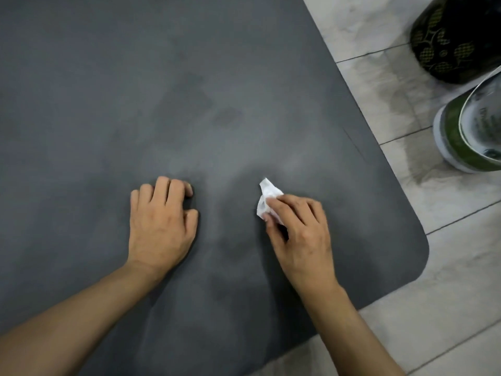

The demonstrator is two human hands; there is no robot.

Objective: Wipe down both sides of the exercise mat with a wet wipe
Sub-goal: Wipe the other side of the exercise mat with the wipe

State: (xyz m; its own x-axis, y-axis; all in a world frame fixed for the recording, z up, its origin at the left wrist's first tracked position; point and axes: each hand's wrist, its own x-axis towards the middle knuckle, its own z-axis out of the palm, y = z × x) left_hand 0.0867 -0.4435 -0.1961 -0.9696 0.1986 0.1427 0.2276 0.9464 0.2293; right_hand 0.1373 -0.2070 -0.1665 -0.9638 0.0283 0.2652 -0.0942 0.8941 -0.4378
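A dark grey exercise mat (189, 90) lies flat on the tiled floor and fills most of the view, with its rounded corner at the lower right. Faint damp streaks and darker patches show on its surface. My right hand (301, 234) pinches a crumpled white wet wipe (267, 198) between thumb and fingers, and the wipe touches the mat. My left hand (160, 223) rests on the mat to the left of it, fingers curled, holding nothing.
Pale floor tiles (385, 85) run along the mat's right edge and near side. A dark vase with a gold pattern (458, 36) stands at the top right. Below it stands a white and green pot (466, 137), close to the mat's edge.
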